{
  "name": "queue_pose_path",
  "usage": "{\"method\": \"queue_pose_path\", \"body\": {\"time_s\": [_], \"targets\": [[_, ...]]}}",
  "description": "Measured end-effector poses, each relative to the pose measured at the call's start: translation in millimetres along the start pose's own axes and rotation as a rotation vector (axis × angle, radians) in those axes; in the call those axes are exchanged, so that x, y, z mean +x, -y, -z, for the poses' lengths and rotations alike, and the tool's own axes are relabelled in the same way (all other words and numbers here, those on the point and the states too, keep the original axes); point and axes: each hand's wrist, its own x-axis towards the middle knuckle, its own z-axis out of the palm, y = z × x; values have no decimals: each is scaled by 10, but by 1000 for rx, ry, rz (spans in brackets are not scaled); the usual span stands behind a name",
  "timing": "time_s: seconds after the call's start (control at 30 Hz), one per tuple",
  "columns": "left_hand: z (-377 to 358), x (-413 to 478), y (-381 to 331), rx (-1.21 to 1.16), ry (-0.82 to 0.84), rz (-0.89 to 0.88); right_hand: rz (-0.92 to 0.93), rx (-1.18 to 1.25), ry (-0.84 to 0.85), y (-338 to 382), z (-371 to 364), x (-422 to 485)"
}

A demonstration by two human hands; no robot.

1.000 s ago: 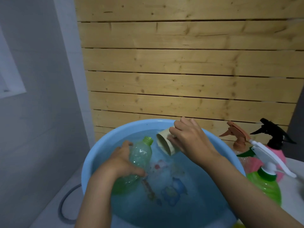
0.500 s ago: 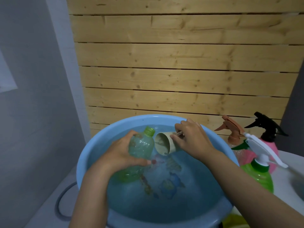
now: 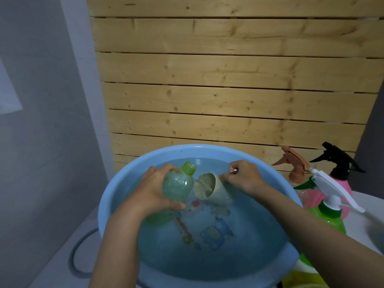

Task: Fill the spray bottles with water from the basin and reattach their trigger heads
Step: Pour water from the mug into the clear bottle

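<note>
Wrapped round the green bottle (image 3: 177, 186), our left grip (image 3: 152, 197) holds it at the basin's (image 3: 120, 179) far side. Our right grip (image 3: 243, 179) pinches the beige cup (image 3: 209, 188), now dipped lower to scoop, so we expect pouring next.

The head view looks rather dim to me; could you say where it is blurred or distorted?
Head view: dim, even light, no hard shadows; wooden slats bow from the wide lens; the right edge below the white trigger head is smeared.

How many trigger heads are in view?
3, right of the basin: orange head, black head to its right, white head nearest, on a green bottle. A green part behind may be a fourth.
</note>
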Motion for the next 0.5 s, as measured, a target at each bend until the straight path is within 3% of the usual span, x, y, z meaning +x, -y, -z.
{"method": "queue_pose_path", "body": {"time_s": [0.2, 0.5], "targets": [[12, 0, 35, 57, -20, 41, -229, 327, -62, 24, 135, 15], [13, 19, 105, 82, -28, 154, -178, 538, -22, 128, 175, -55]]}}
